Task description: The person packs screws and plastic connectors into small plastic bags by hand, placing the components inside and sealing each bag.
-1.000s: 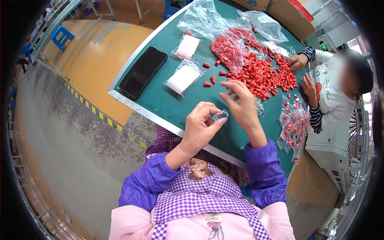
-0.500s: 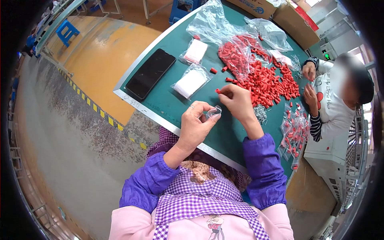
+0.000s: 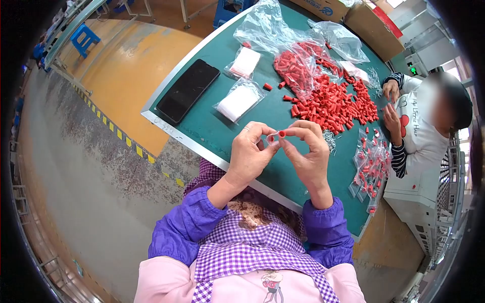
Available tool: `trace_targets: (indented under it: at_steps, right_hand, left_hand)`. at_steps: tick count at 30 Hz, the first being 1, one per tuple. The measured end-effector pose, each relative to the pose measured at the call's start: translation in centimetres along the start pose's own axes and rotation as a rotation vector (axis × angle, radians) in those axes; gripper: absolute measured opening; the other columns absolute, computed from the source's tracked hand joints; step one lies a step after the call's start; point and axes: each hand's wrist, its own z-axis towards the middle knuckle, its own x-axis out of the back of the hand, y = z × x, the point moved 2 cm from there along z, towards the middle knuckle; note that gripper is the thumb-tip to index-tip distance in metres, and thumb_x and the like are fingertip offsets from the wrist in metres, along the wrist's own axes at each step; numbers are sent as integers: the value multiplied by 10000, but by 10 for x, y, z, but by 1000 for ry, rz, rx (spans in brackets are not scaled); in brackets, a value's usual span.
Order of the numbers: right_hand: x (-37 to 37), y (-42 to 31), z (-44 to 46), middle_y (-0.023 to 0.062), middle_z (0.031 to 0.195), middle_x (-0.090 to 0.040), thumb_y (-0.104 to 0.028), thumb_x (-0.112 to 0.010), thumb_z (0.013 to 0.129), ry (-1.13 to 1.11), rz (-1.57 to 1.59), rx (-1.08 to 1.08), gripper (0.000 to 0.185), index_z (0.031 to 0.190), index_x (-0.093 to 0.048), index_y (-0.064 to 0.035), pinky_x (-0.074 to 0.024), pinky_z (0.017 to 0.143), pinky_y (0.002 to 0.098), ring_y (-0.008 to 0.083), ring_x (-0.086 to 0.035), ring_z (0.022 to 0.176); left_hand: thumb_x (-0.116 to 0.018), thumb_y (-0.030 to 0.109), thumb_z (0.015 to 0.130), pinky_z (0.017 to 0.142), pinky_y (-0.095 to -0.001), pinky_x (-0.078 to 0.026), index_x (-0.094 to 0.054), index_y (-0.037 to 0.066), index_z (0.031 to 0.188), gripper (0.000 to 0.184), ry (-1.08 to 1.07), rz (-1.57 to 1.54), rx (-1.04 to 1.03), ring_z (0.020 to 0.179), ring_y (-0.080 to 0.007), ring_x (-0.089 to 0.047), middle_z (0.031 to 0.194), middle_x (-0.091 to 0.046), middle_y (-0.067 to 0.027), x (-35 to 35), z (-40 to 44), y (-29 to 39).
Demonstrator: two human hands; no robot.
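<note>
My left hand (image 3: 250,154) pinches a small clear plastic bag (image 3: 272,140), its mouth held open, with something red showing in it. Right beside the bag, my right hand (image 3: 308,154) grips a small red cap (image 3: 282,134) between thumb and forefinger. Beyond my hands spreads a heap of red caps (image 3: 328,103), part of it under a large clear bag (image 3: 265,28). Two packs of small flat bags, a near one (image 3: 239,102) and a far one (image 3: 245,62), lie left of the heap.
A black phone (image 3: 188,91) lies by the table's left edge (image 3: 169,130). Filled bags (image 3: 371,161) of red pieces lie at the right, screws (image 3: 329,140) by the heap. Across the table a co-worker (image 3: 419,118) has both hands at the edge. Cardboard boxes (image 3: 374,31) stand behind.
My right hand first reached to the loose red caps and took one, then brought it back beside the small bag in my left hand. The co-worker's hands have drawn together.
</note>
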Motion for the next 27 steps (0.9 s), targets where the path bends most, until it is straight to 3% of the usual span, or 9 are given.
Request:
trace_targets:
  at_steps: [6,8,11,13,14,15,18,21,27]
  right_hand:
    - [12,-10,-2,93,945,-591,-85,-763,700,-90,-75,-25,238,923,-684,-65,-440,793,358,252,-533,931]
    - [12,-10,-3,90,935,-586,-83,-758,705,-116,-91,1,226,918,-685,-68,-439,782,357,250,-527,915]
    - [7,-3,-8,70,913,-577,-76,-741,740,-209,-239,113,198,926,-675,-47,-442,723,310,194,-531,833]
    - [13,13,-10,46,889,-584,-90,-721,791,69,287,-201,177,940,-659,-17,-434,668,247,119,-532,761]
    - [18,18,-11,5,848,-599,-104,-695,843,87,320,-322,156,946,-648,4,-415,633,198,54,-514,703]
    - [18,20,-12,5,848,-599,-104,-695,843,94,319,-325,156,946,-648,4,-415,633,198,54,-514,703]
    - [13,27,-21,-22,816,-624,-107,-679,868,-94,592,-616,128,934,-659,0,-432,664,188,39,-540,725]
    - [6,27,-29,-2,832,-641,-103,-679,865,-36,782,-576,129,941,-661,0,-453,687,192,52,-573,761]
    - [13,33,-36,37,856,-649,-81,-655,877,2,908,-618,108,929,-628,10,-487,724,233,104,-607,772]
  left_hand:
    - [-732,0,741,553,-196,-439,-642,29,952,231,2,32,-124,665,-54,-525,947,-589,-32,-1,-1,5]
    - [-704,8,745,588,-237,-466,-650,22,965,227,-37,63,-162,696,-119,-569,963,-583,-85,-1,-2,6]
    - [-665,44,841,585,-200,-448,-656,32,1080,239,-106,61,-191,680,-54,-527,961,-575,-36,-4,-5,9]
    - [-634,60,875,590,-197,-443,-649,33,1108,235,-166,-150,-61,682,-47,-521,939,-573,-17,-7,-3,6]
    - [-603,76,909,594,-195,-438,-642,34,1136,234,-223,-359,74,684,-40,-516,916,-571,1,-9,-4,3]
    - [-603,76,909,594,-195,-438,-642,34,1136,234,-230,-358,75,684,-40,-516,916,-571,1,-6,-3,6]
    - [-562,94,944,597,-177,-428,-624,43,1177,247,-359,-468,377,693,-27,-519,903,-585,26,-5,-4,10]
    - [-599,83,918,591,-157,-420,-610,62,1205,288,-331,-489,337,705,-22,-530,857,-607,34,-12,-9,11]
    - [-664,78,871,521,-154,-408,-648,40,1055,189,-205,-437,368,612,-24,-527,772,-615,29,-12,-12,7]
